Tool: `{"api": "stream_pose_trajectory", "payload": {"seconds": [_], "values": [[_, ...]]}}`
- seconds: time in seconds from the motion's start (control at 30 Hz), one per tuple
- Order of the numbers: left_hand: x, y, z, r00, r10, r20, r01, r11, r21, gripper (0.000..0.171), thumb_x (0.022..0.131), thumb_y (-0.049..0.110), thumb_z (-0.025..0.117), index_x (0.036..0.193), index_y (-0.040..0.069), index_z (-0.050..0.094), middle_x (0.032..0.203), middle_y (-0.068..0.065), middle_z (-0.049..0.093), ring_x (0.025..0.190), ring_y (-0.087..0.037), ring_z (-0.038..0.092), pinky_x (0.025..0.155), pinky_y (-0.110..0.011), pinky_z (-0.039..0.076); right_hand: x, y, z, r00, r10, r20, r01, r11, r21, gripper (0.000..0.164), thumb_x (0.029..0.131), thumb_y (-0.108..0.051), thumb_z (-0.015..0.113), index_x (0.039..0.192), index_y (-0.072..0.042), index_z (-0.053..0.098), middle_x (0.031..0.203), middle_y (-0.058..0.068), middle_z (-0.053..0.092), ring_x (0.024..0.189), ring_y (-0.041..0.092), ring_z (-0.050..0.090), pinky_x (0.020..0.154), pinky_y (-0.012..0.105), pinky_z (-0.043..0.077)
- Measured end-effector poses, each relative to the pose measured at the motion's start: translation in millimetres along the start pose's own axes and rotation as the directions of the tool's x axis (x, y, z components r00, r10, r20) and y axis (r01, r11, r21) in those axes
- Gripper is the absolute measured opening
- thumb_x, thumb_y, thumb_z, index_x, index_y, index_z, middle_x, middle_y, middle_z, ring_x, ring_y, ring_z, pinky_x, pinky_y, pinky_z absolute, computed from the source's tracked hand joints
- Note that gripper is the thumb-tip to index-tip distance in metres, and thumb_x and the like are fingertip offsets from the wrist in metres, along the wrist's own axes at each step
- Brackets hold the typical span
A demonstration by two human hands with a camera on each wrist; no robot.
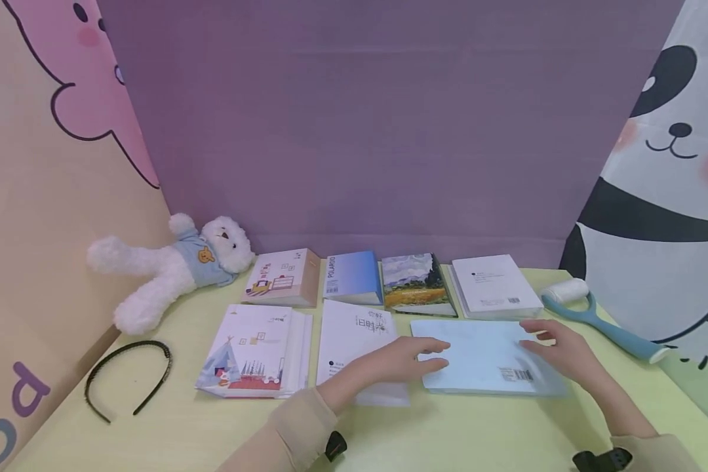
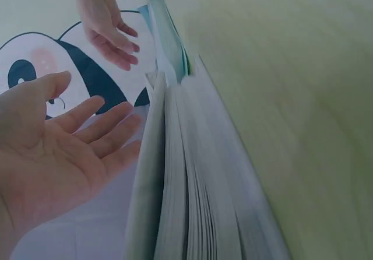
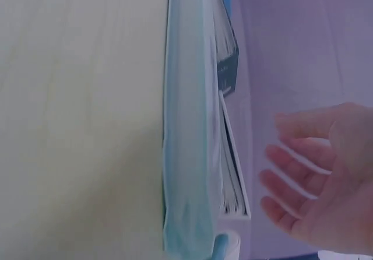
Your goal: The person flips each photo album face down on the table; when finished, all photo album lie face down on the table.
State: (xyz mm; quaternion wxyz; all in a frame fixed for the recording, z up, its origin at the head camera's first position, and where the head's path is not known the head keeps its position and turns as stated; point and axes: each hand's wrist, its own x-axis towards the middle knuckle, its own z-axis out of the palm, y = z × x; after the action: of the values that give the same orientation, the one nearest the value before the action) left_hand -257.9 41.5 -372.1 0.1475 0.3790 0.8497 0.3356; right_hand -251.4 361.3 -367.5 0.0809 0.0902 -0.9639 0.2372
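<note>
A purple backdrop (image 1: 377,131) hangs behind the pale yellow-green worktop (image 1: 478,432), whose far edge counts as twelve o'clock. A panda picture (image 1: 655,278) fills the wall toward two o'clock, and a pink cartoon figure (image 1: 82,59) shows on the wall toward ten. At ten on the worktop, a white plush bear (image 1: 203,262) in a blue shirt lies tipped over. The light-blue book (image 1: 472,360) lies flat at three o'clock, barcode upward. Nearer the centre lie a tent-cover book (image 1: 254,354) and, just beside it at its three o'clock side, a white softcover book (image 1: 342,341), partly hidden by the left forearm. A blue-handled lint roller (image 1: 619,332) rests at two. The far row, running from eleven to one, has a cream-and-pink book (image 1: 277,275), a blue book (image 1: 354,278), a landscape-painting book (image 1: 417,285) and a white barcoded book (image 1: 492,282). The left hand (image 1: 404,358) reaches over the light-blue book's nine o'clock end, the right hand (image 1: 560,347) over its three o'clock end; both have fingers apart, loosely bent, gripping nothing. The right wrist view shows a gap beneath the right fingers; whether the left ones touch is unclear. A black headband (image 1: 147,342) lies at nine.
</note>
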Motion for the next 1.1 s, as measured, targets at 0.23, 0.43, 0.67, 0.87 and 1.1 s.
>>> {"api": "stream_pose_trajectory", "payload": {"seconds": [0.23, 0.43, 0.67, 0.87, 1.1], "values": [[-26.2, -15.2, -24.8, 0.98, -0.048, -0.195, 0.037, 0.998, -0.06, 0.05, 0.096, 0.048, 0.046, 0.141, 0.027, 0.043, 0.136, 0.005, 0.053, 0.126, -0.012, 0.049, 0.103, -0.034, 0.042, 16, -33, 18, 0.987, -0.123, -0.107, 0.127, 0.991, 0.04, 0.032, 0.088, -0.022, 0.066, 0.115, -0.004, 0.064, 0.112, 0.016, 0.065, 0.102, 0.034, 0.058, 0.081, 0.045, 0.051], [-49.7, -33.5, -46.8, 0.948, -0.077, -0.31, 0.048, 0.994, -0.101, 0.047, 0.097, 0.04, 0.049, 0.138, 0.017, 0.048, 0.136, -0.002, 0.054, 0.124, -0.019, 0.051, 0.104, -0.041, 0.041, 26, -57, 37, 0.973, -0.189, -0.132, 0.203, 0.973, 0.109, 0.031, 0.087, -0.023, 0.068, 0.114, -0.007, 0.065, 0.11, 0.009, 0.067, 0.102, 0.021, 0.06, 0.086, 0.048, 0.051], [-71.4, -47.6, -59.5, 0.903, -0.132, -0.41, 0.093, 0.989, -0.112, 0.044, 0.097, 0.038, 0.05, 0.133, 0.013, 0.053, 0.131, -0.004, 0.058, 0.123, -0.024, 0.052, 0.102, -0.045, 0.042, 36, -87, 59, 0.961, -0.257, -0.099, 0.272, 0.942, 0.195, 0.032, 0.086, -0.027, 0.069, 0.113, -0.01, 0.065, 0.111, 0.005, 0.067, 0.104, 0.027, 0.06, 0.089, 0.05, 0.049], [-86.2, -62.0, -63.3, 0.864, -0.185, -0.468, 0.146, 0.982, -0.119, 0.041, 0.096, 0.033, 0.053, 0.132, 0.012, 0.054, 0.136, -0.007, 0.053, 0.127, -0.028, 0.047, 0.105, -0.046, 0.039, 42, -114, 75, 0.957, -0.289, -0.032, 0.288, 0.927, 0.24, 0.037, 0.084, -0.031, 0.07, 0.115, -0.011, 0.065, 0.113, 0.004, 0.066, 0.105, 0.027, 0.06, 0.09, 0.05, 0.048], [-100.4, -81.2, -64.0, 0.855, -0.237, -0.46, 0.208, 0.971, -0.115, 0.04, 0.095, 0.03, 0.054, 0.131, 0.013, 0.054, 0.14, -0.009, 0.048, 0.131, -0.031, 0.042, 0.108, -0.048, 0.034, 44, -132, 95, 0.94, -0.34, 0.013, 0.324, 0.907, 0.27, 0.042, 0.083, -0.031, 0.071, 0.117, -0.008, 0.064, 0.112, 0.009, 0.064, 0.102, 0.029, 0.06, 0.087, 0.048, 0.05]]}}
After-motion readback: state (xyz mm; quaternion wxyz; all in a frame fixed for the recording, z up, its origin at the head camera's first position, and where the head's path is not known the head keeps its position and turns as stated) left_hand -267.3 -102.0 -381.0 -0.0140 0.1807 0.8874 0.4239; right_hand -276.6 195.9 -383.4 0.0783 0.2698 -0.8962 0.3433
